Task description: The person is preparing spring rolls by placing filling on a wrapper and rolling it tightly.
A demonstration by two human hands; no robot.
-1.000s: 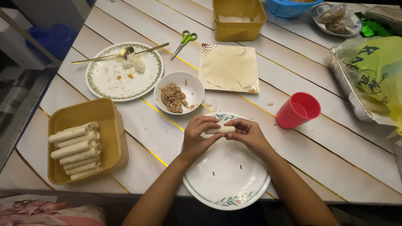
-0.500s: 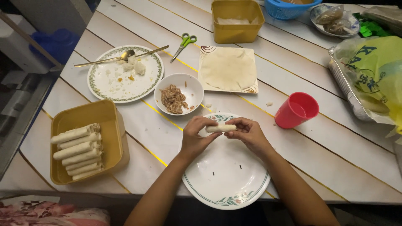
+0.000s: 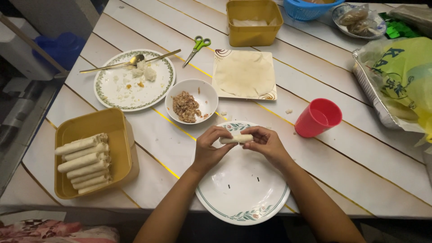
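My left hand [image 3: 212, 147] and my right hand [image 3: 267, 145] together pinch a small pale rolled wrapper [image 3: 236, 139], one at each end, just above the far rim of a white plate with a green border [image 3: 243, 198]. Beyond the hands sits a white bowl of brown minced filling [image 3: 191, 101]. A square plate carrying flat round wrappers [image 3: 244, 74] lies further back. At the left, a yellow tub [image 3: 114, 128] holds several finished rolls [image 3: 83, 163] stacked side by side.
A red cup [image 3: 317, 118] stands right of my hands. A round plate with rice bits and a spoon [image 3: 133, 80], green scissors [image 3: 197, 47], a second yellow tub [image 3: 253, 21], a blue basket [image 3: 310, 8] and a foil tray with a yellow bag [image 3: 400, 85] crowd the table.
Both hands have kept hold of the roll and shifted only slightly over the plate's far rim. Nothing else has moved.
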